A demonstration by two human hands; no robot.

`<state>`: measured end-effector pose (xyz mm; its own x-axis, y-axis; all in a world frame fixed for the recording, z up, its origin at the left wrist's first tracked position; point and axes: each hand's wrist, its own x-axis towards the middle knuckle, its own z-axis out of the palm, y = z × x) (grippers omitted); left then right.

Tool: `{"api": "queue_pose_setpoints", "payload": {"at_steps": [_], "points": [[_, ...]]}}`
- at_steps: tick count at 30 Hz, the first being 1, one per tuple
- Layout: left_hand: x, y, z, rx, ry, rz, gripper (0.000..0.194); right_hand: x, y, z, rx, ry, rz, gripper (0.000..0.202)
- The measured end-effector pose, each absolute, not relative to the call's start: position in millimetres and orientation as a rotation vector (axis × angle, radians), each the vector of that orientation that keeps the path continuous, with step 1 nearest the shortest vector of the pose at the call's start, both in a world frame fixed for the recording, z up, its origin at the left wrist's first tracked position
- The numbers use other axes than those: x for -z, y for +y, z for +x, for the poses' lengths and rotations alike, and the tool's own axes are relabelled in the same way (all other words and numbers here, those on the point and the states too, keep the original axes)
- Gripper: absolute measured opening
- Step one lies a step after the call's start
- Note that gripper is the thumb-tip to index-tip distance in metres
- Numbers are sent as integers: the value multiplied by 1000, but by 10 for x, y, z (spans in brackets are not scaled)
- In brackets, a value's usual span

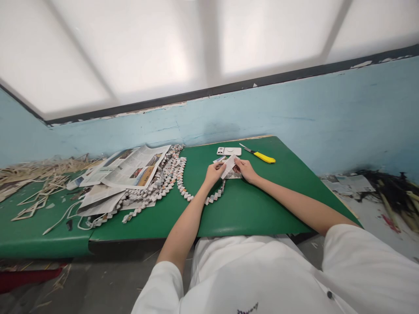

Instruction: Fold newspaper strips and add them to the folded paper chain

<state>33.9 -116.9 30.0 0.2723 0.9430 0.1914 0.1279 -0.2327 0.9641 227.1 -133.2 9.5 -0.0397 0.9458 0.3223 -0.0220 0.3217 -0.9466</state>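
Observation:
Between my two hands is a small piece of newspaper (pixel 229 165), held above the green table. My left hand (pixel 214 172) has its fingers closed on the paper's left edge. On the right side, my right hand (pixel 245 170) pinches the same piece. More paper pieces lie beneath and behind the hands, partly hidden. A folded-paper zigzag chain (pixel 213 198) curves over the table by my left forearm, which covers part of it. Just beyond the hands lies a white phone (pixel 229 151), and a yellow-handled cutter (pixel 264 157) rests to its right.
Newspaper sheets (pixel 140 165) lie over a heap of folded-paper chains (pixel 163 185) on the left of the green table (pixel 258 218). White cables (pixel 67 213) and wooden strip frames (pixel 36 205) are farther left. A blue wall (pixel 294 104) stands behind. Dark debris (pixel 389 196) lies at the right.

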Motion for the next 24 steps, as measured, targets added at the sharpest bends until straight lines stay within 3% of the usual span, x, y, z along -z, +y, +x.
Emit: {"api": "queue_pose_setpoints", "payload": {"at_steps": [18,24], "points": [[-384,-1219,374,-1069,1066,1520,35,-202,-1422,2250,-939,-1350,-979,68],[-416,-1272,391,-1096,970,1543,37,-124,-1379,2101,-1024,-1159,-949,56]]}}
